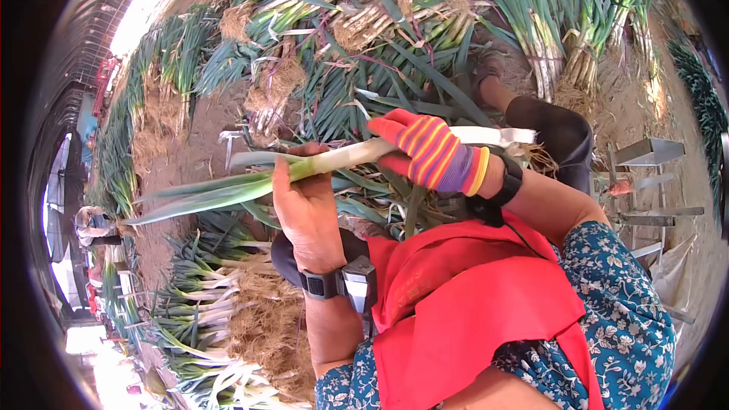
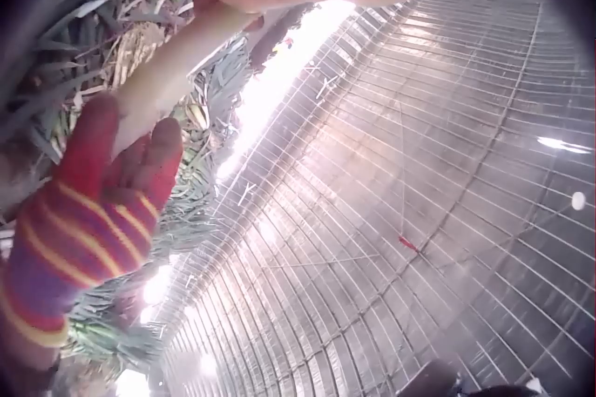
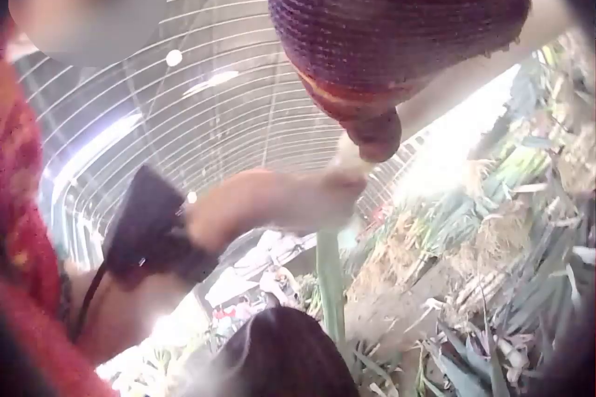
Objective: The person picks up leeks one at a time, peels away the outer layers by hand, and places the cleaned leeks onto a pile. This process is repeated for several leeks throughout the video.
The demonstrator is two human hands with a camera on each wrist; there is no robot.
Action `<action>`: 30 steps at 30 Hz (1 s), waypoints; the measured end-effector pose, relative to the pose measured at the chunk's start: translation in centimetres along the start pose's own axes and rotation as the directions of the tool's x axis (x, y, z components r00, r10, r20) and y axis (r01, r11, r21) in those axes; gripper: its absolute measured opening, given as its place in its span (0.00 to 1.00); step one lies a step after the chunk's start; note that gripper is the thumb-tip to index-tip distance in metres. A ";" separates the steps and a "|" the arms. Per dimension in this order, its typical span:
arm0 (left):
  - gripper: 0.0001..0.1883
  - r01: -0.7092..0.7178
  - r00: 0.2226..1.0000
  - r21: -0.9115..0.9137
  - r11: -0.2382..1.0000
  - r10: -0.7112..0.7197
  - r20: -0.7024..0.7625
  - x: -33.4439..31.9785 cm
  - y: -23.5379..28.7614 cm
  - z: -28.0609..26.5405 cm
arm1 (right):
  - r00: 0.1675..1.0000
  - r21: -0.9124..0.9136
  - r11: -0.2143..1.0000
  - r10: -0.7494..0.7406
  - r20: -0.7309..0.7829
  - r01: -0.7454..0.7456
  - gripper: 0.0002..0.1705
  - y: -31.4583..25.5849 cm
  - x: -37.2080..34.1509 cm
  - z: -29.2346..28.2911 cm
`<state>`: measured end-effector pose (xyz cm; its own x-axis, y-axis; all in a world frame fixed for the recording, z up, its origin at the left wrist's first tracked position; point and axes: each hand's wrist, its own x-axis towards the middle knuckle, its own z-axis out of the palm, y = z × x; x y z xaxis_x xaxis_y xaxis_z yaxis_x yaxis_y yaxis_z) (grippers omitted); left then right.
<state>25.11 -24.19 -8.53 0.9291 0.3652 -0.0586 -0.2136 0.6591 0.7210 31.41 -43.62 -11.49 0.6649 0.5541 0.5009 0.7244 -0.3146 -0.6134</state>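
Observation:
A long leek [image 1: 349, 156] lies across both hands in front of the chest, green leaves to the left and white shank to the right. My bare left hand [image 1: 307, 212] holds it where the leaves begin, thumb on the near side. The right hand [image 1: 440, 153], in a striped red, yellow and purple glove, grips the white shank; its bare fingertips show in the left wrist view. Past the glove, the pale root end sticks out to the right. In the right wrist view the glove [image 3: 400, 34] hides part of the shank, with the left hand [image 3: 270, 206] beyond it.
Leek bundles with matted roots [image 1: 273, 326] lie at the lower left, and more leeks [image 1: 364, 23] are heaped ahead. Upright bundles [image 1: 543, 45] stand at the upper right. A metal stand [image 1: 649, 153] is at the right. Another person [image 1: 97, 226] is far left.

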 end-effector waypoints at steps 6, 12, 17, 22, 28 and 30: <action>0.17 0.063 0.990 0.289 0.955 -0.096 0.103 -1.4 0.0 0.8 | 0.998 0.278 0.960 -0.050 0.023 0.042 0.25 0.0 0.9 0.5; 0.17 -0.004 1.000 0.341 0.940 0.004 0.000 -1.8 -0.6 -0.2 | 0.938 -0.047 0.946 -0.325 -0.123 0.322 0.14 -0.9 1.6 1.2; 0.16 0.001 0.999 0.344 0.939 -0.014 0.036 -2.2 -0.7 -1.2 | 0.880 -0.308 0.826 -0.417 0.228 0.471 0.12 -3.8 0.8 0.5; 0.16 0.065 0.996 0.374 0.925 -0.039 -0.076 -0.8 0.3 -2.8 | 0.599 0.456 0.863 -0.487 0.636 0.218 0.17 -8.0 -2.6 0.5; 0.15 -0.025 0.982 0.287 0.958 0.078 -0.174 0.3 1.2 -4.8 | 0.856 0.156 0.987 -0.120 0.502 0.047 0.24 -3.8 -3.2 0.3; 0.16 -0.067 0.975 0.279 0.958 0.122 -0.184 0.2 0.7 -5.2 | 0.968 -0.027 0.981 -0.186 0.171 0.193 0.29 -3.3 -3.1 0.7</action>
<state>23.58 -20.23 -11.57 0.8247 0.5574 -0.0958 -0.1828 0.4230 0.8875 26.80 -43.77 -11.44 0.4778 0.7262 0.4943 0.8436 -0.2224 -0.4887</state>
